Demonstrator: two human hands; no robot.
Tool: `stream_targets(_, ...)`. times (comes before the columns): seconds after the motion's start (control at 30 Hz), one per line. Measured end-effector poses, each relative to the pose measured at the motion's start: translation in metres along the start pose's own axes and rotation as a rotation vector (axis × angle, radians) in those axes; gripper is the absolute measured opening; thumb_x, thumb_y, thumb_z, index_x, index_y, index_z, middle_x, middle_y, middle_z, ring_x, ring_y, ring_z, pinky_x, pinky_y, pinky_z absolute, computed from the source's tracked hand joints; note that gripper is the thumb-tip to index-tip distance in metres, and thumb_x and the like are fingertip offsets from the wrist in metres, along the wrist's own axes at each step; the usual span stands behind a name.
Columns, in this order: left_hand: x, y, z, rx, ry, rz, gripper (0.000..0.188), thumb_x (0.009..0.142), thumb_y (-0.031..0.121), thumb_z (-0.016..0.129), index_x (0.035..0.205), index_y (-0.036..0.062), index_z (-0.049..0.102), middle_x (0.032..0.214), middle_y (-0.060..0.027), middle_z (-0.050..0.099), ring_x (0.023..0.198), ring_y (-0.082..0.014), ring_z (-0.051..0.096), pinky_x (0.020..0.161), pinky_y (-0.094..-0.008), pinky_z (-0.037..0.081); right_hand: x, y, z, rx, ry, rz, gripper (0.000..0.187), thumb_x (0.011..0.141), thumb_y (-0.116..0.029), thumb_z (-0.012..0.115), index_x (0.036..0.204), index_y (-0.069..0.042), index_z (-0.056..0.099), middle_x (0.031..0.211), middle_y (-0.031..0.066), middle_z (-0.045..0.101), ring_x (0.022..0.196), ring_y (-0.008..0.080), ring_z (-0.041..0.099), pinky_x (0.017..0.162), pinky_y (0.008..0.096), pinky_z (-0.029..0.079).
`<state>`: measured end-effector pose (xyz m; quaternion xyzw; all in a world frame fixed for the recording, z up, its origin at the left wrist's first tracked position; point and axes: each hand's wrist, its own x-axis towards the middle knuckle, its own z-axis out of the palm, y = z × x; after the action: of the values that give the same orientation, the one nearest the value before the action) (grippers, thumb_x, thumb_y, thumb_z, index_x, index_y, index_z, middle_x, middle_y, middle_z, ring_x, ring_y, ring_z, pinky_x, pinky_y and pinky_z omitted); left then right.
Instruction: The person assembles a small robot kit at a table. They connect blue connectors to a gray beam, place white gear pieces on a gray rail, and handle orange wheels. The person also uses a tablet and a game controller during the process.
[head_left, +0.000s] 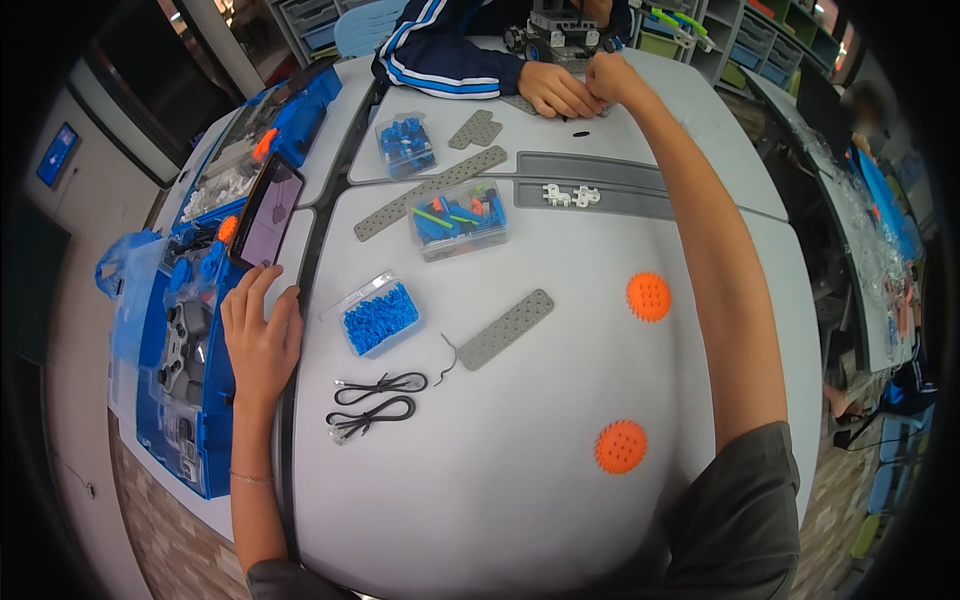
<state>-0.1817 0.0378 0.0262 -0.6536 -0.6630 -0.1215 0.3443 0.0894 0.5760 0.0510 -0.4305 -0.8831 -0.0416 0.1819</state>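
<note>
Two orange toothed wheels (648, 296) (621, 446) lie toward the tabletop's (520, 480) right edge, a short grey perforated plate (506, 329) sits mid-surface, two coiled black cables (377, 403) rest nearer the left edge, and a clear box of mixed parts (458, 218) stands farther back.

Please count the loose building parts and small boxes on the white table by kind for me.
Orange gears: 2
Grey hole-punched strips: 2
Grey hole-punched plate: 1
Clear boxes of small parts: 3
Black cables: 2
White connector cluster: 1
Total: 11
</note>
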Motion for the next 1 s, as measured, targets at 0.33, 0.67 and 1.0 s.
stream_targets(0.33, 0.000, 0.000, -0.001, -0.033, 0.027, 0.003, 0.020, 0.080, 0.003, 0.075, 0.100, 0.0043, 0.071, 0.126, -0.0109, 0.064, 0.124, -0.0327, 0.058, 0.099, -0.0469, 0.044, -0.021, 0.010, -0.003, 0.237, 0.116, 0.054, 0.016, 0.076, -0.015, 0.077, 0.089, -0.012, 0.084, 0.083, 0.0154, 0.077, 0.078, 0.0294, 0.076, 0.076, 0.0374, 0.061)
stream_targets(0.67, -0.002, -0.001, 0.000, -0.042, 0.012, 0.003, 0.017, 0.082, 0.004, 0.074, 0.099, 0.0048, 0.071, 0.129, -0.0111, 0.063, 0.126, -0.0317, 0.056, 0.100, -0.0465, 0.043, -0.070, 0.007, -0.009, 0.764, 0.316, 0.086, 0.025, 0.099, -0.025, 0.068, 0.110, -0.004, 0.078, 0.092, 0.0056, 0.078, 0.081, 0.0106, 0.074, 0.066, 0.0250, 0.054)
stream_targets(1.0, -0.002, -0.002, 0.001, -0.031, 0.010, 0.003, 0.020, 0.081, 0.004, 0.075, 0.101, 0.0050, 0.070, 0.129, -0.0107, 0.063, 0.126, -0.0315, 0.057, 0.100, -0.0466, 0.043, -0.097, 0.015, 0.010, 0.873, 0.394, 0.148, 0.031, 0.104, -0.027, 0.058, 0.112, -0.003, 0.076, 0.094, 0.0060, 0.077, 0.076, 0.0105, 0.070, 0.066, 0.0257, 0.051)
